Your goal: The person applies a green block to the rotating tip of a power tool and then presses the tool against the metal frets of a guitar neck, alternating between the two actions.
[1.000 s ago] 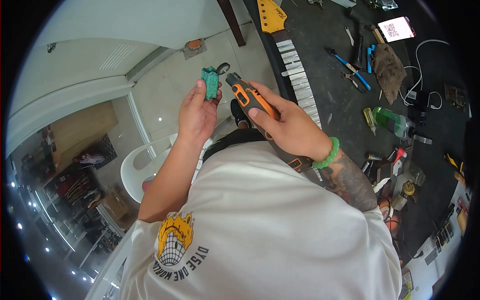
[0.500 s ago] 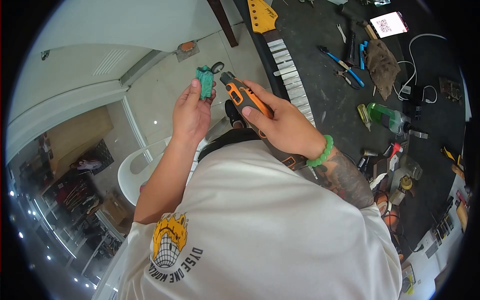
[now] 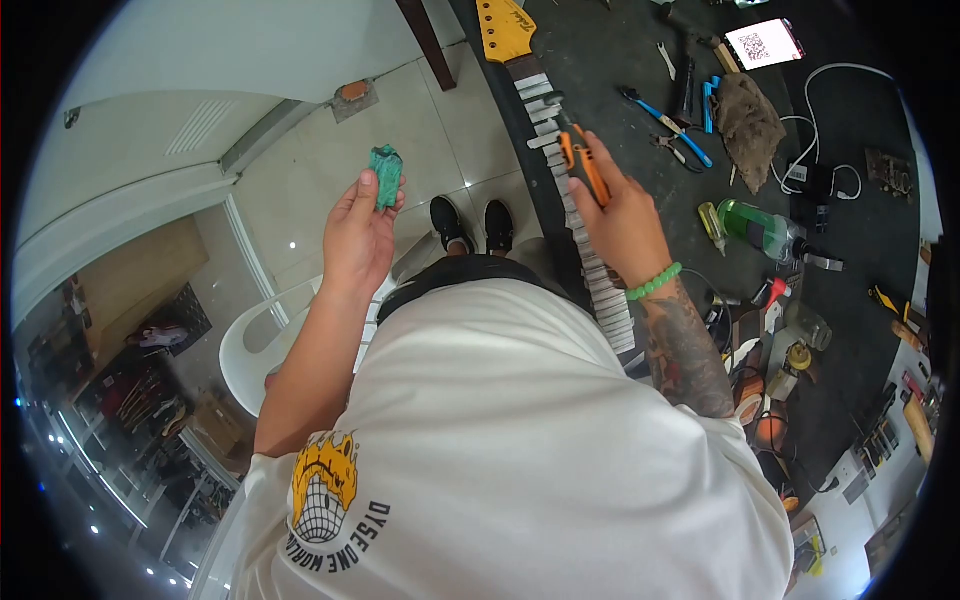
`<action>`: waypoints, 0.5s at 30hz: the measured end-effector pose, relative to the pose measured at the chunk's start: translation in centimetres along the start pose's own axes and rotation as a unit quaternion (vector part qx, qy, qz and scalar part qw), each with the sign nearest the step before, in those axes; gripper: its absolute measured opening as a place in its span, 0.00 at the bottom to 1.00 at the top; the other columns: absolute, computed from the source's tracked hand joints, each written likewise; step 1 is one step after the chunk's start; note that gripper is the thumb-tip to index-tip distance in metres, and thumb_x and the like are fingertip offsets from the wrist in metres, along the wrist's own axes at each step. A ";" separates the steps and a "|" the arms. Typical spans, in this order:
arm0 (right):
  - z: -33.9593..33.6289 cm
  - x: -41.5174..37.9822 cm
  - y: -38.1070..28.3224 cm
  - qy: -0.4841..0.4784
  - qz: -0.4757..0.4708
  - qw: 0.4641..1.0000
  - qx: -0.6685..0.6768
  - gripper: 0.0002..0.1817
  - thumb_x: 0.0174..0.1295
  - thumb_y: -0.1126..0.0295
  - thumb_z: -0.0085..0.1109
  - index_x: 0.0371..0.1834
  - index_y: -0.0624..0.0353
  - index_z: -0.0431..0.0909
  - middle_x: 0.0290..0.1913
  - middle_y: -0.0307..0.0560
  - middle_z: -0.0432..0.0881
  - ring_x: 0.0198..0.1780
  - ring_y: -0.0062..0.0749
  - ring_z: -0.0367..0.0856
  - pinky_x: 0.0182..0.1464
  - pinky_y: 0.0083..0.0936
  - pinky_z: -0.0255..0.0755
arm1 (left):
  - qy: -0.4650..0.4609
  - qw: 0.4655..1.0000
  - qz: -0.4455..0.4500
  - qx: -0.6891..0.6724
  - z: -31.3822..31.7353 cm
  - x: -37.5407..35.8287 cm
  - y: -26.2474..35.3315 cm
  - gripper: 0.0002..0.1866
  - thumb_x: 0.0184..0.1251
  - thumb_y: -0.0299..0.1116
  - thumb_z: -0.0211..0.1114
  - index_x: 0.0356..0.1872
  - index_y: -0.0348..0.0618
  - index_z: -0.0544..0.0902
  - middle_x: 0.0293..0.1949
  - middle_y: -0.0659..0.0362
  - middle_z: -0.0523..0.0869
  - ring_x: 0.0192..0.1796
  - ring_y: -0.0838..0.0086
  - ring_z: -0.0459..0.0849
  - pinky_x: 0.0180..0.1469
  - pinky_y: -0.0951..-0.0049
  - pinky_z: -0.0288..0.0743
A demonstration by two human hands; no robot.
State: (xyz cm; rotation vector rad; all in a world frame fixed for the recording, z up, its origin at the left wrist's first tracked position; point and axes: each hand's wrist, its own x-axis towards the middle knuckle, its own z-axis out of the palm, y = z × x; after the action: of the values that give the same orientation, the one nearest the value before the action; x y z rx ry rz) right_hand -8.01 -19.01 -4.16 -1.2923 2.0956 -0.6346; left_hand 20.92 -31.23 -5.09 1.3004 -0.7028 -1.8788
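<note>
My left hand is closed around a crumbly green bar of polishing compound, held up over the tiled floor. In my right hand is an orange and black rotary tool, gripped along its body. Its small round wheel overlaps the upper frets of a guitar neck in this view. Strips of silvery tape cover the fretboard between the frets, and the yellow headstock points away from me. My right hand and the tool hide part of the fretboard.
On the dark workbench are a blue toothbrush, pliers, a brown rag, a green bottle and a phone showing a code. A white chair stands at left.
My right hand has carried the rotary tool away from the green bar, rightward and up to the guitar neck. My left hand has shifted slightly left, still holding the bar.
</note>
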 end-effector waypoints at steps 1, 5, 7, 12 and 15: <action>-0.1 0.0 0.5 0.007 0.022 0.999 -0.046 0.34 0.73 0.54 0.62 0.82 0.36 0.65 0.37 0.63 0.84 0.40 0.62 0.88 0.45 0.49 0.82 | -0.004 1.000 -0.006 0.006 -0.2 0.0 -0.2 0.22 0.80 0.46 0.65 0.57 0.34 0.82 0.51 0.54 0.87 0.54 0.72 0.82 0.61 0.69 0.75; -0.1 0.1 1.3 0.003 0.046 0.995 -0.085 0.35 0.73 0.53 0.63 0.82 0.32 0.64 0.37 0.60 0.83 0.39 0.59 0.89 0.43 0.48 0.84 | 0.005 1.000 -0.012 0.007 -0.5 -0.2 -1.0 0.21 0.81 0.46 0.64 0.57 0.35 0.82 0.50 0.55 0.88 0.53 0.72 0.83 0.61 0.70 0.75; 0.2 0.1 1.6 0.003 0.043 0.995 -0.093 0.35 0.73 0.53 0.63 0.82 0.32 0.64 0.37 0.59 0.83 0.39 0.59 0.89 0.43 0.48 0.84 | -0.011 1.000 -0.018 0.010 -0.8 -0.3 -1.3 0.20 0.81 0.45 0.64 0.56 0.35 0.83 0.50 0.55 0.88 0.52 0.73 0.83 0.61 0.70 0.75; 0.9 0.1 1.7 0.007 0.035 0.995 -0.095 0.35 0.73 0.53 0.63 0.82 0.31 0.64 0.38 0.60 0.83 0.39 0.59 0.89 0.43 0.47 0.84 | -0.002 1.000 -0.027 0.014 -1.1 -0.5 -1.5 0.20 0.81 0.45 0.64 0.56 0.35 0.83 0.50 0.55 0.88 0.52 0.73 0.83 0.60 0.71 0.76; 1.1 0.0 1.5 0.005 0.039 0.994 -0.102 0.35 0.72 0.53 0.63 0.82 0.31 0.64 0.40 0.61 0.82 0.40 0.59 0.89 0.43 0.48 0.84 | 0.006 0.999 -0.030 0.014 -1.1 -0.7 -1.5 0.21 0.81 0.45 0.64 0.57 0.34 0.82 0.50 0.55 0.88 0.52 0.73 0.83 0.60 0.71 0.76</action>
State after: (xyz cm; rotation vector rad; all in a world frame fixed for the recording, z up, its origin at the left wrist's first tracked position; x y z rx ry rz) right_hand -8.17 -18.45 -5.98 -1.3107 2.2537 -0.4031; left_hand 21.69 -29.81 -6.25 1.3641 -0.6934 -1.9129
